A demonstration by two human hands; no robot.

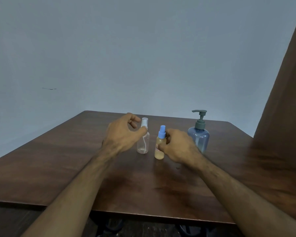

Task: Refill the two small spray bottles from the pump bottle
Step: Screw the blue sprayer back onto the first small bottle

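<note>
Two small spray bottles stand upright mid-table. The clear spray bottle (143, 142) has a clear cap and looks almost empty. My left hand (122, 134) is beside it; the thumb tip touches its neck while the fingers stay spread apart from the cap. The tan spray bottle (159, 152) has a blue sprayer top. My right hand (178, 147) curls round it, thumb on the label, fingers at the neck. The blue pump bottle (198, 136) with a grey pump stands behind my right hand, partly hidden by it.
The brown wooden table (75, 168) meets a pale blue wall at its far edge. A brown panel (284, 108) rises along the table's right side, close to the pump bottle. The table's near edge runs under my forearms.
</note>
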